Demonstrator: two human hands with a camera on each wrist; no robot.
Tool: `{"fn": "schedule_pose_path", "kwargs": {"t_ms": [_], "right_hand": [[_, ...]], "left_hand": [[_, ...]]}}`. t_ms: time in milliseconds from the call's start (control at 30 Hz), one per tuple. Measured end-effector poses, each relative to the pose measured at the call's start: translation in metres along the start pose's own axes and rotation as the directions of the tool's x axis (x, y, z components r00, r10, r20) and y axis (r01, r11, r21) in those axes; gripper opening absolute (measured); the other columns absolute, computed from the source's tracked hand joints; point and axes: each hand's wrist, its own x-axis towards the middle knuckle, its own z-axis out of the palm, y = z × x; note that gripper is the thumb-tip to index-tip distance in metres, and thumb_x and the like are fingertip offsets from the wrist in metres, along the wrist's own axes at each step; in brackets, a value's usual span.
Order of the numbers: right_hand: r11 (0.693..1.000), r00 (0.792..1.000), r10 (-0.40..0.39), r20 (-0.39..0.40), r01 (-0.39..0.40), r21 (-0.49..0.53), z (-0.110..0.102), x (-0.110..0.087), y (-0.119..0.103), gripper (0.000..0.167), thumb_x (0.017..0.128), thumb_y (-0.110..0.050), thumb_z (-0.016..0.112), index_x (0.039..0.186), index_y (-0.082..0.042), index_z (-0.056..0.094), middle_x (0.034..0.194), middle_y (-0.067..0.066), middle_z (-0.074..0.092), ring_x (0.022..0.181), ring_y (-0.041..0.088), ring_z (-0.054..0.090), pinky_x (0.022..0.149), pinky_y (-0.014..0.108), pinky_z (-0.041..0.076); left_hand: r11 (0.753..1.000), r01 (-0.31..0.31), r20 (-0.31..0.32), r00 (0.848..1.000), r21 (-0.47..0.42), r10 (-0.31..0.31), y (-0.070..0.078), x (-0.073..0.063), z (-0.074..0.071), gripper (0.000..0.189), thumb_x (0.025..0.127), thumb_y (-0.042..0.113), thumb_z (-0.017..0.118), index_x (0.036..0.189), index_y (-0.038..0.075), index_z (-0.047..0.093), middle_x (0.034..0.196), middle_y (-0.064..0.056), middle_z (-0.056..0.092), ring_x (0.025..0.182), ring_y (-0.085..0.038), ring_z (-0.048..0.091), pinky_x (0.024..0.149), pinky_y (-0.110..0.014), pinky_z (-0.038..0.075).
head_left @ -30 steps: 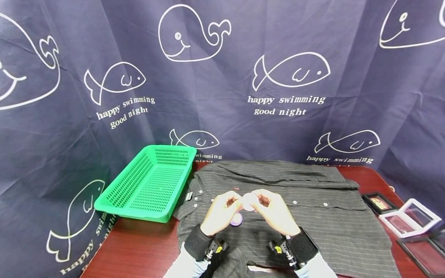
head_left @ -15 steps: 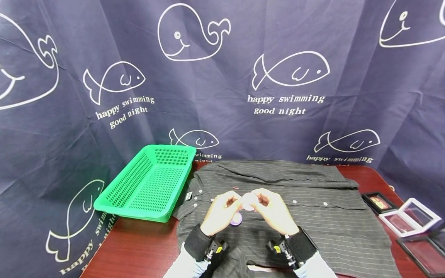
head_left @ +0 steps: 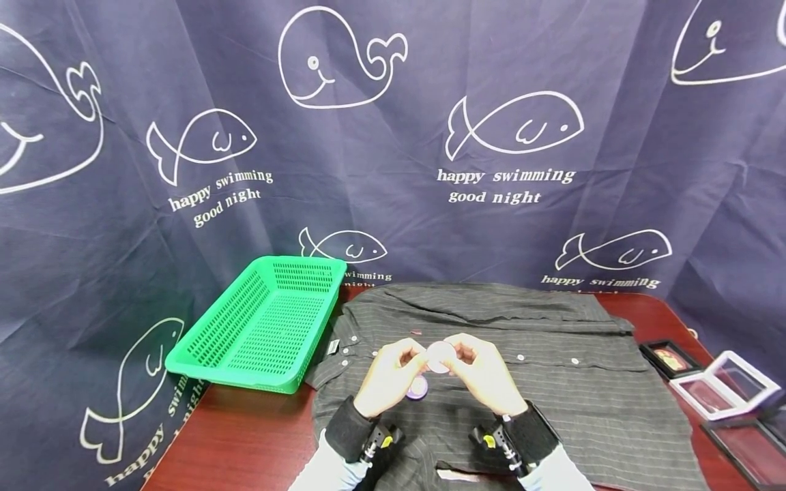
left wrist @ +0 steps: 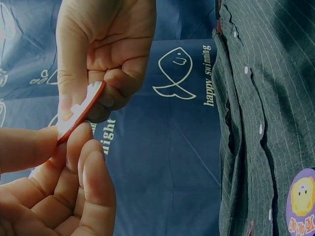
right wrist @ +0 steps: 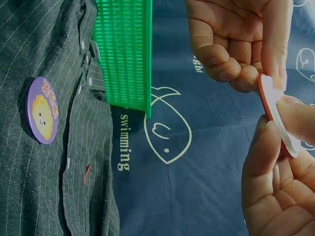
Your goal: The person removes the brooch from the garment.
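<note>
Both hands pinch one thin round badge [head_left: 439,357] between thumbs and fingertips, above the shirt. Its pale back faces the head camera; in the left wrist view the badge [left wrist: 81,115] appears edge-on with a red rim. My left hand [head_left: 393,375] grips its left side, my right hand [head_left: 485,374] its right side. In the right wrist view a thumb presses the white back of the badge [right wrist: 275,115]. The badge's front is hidden from the head camera. Just below the left hand, a purple badge [head_left: 417,388] with a yellow smiling figure lies on the dark pinstriped shirt [head_left: 583,402].
A green plastic basket [head_left: 270,334] stands left of the shirt on the red-brown table [head_left: 258,436]. To the right lie a black frame [head_left: 674,359], an opened white frame [head_left: 724,385] and another dark frame [head_left: 746,450]. A small red strip [head_left: 416,332] rests on the shirt. Behind hangs a fish-print curtain [head_left: 393,170].
</note>
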Motion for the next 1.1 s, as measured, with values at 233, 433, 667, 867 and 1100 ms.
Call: {"fn": "schedule_pose_path", "kwargs": {"t_ms": [233, 433, 667, 867, 1100], "right_hand": [[0.999, 0.999, 0.040, -0.009, -0.040, 0.015, 0.0006, -0.0002, -0.0032, 0.013, 0.088, -0.012, 0.071, 0.097, -0.003, 0.069, 0.078, 0.007, 0.070, 0.065, 0.005, 0.062, 0.060, 0.022, 0.052], [0.997, 0.997, 0.073, 0.004, -0.073, 0.022, 0.0007, 0.0002, -0.0016, 0.016, 0.088, -0.013, 0.072, 0.100, -0.003, 0.069, 0.079, 0.007, 0.071, 0.067, 0.005, 0.063, 0.061, 0.022, 0.053], [0.999, 0.999, 0.035, 0.000, -0.035, -0.017, -0.0006, 0.0007, 0.0035, 0.016, 0.088, -0.013, 0.072, 0.103, -0.006, 0.070, 0.082, 0.004, 0.072, 0.070, 0.002, 0.063, 0.062, 0.021, 0.053], [0.999, 1.000, 0.003, -0.024, -0.004, -0.048, -0.0029, 0.0003, 0.0014, 0.021, 0.086, -0.014, 0.074, 0.106, -0.010, 0.070, 0.083, 0.003, 0.073, 0.072, 0.001, 0.064, 0.064, 0.022, 0.053], [0.979, 0.977, -0.174, -0.125, 0.158, -0.128, -0.0086, -0.0019, -0.0040, 0.024, 0.080, -0.002, 0.076, 0.103, -0.006, 0.069, 0.091, 0.003, 0.069, 0.077, 0.003, 0.062, 0.069, 0.022, 0.053]], "left_hand": [[0.999, -0.038, 0.006, 0.999, -0.033, 0.038, -0.0030, -0.0002, -0.0010, 0.015, 0.095, 0.018, 0.063, 0.087, 0.006, 0.069, 0.077, -0.009, 0.070, 0.067, -0.002, 0.057, 0.063, -0.019, 0.047], [0.997, -0.074, 0.016, 0.997, -0.028, 0.074, -0.0042, -0.0007, -0.0029, 0.016, 0.094, 0.017, 0.063, 0.086, 0.005, 0.069, 0.075, -0.010, 0.068, 0.061, 0.000, 0.053, 0.059, -0.017, 0.044], [0.997, -0.067, 0.018, 0.998, -0.041, 0.068, -0.0068, 0.0011, -0.0028, 0.017, 0.095, 0.017, 0.062, 0.085, 0.004, 0.069, 0.075, -0.012, 0.069, 0.062, -0.006, 0.058, 0.060, -0.017, 0.047], [0.997, -0.064, 0.020, 0.998, -0.045, 0.065, -0.0063, 0.0018, -0.0027, 0.018, 0.096, 0.016, 0.061, 0.086, 0.002, 0.068, 0.076, -0.014, 0.070, 0.065, -0.005, 0.062, 0.062, -0.018, 0.050], [0.997, -0.058, -0.008, 0.998, -0.052, 0.057, -0.0078, 0.0006, -0.0026, 0.015, 0.095, 0.012, 0.061, 0.086, 0.002, 0.068, 0.078, -0.014, 0.071, 0.068, -0.003, 0.062, 0.066, -0.018, 0.051]]}}
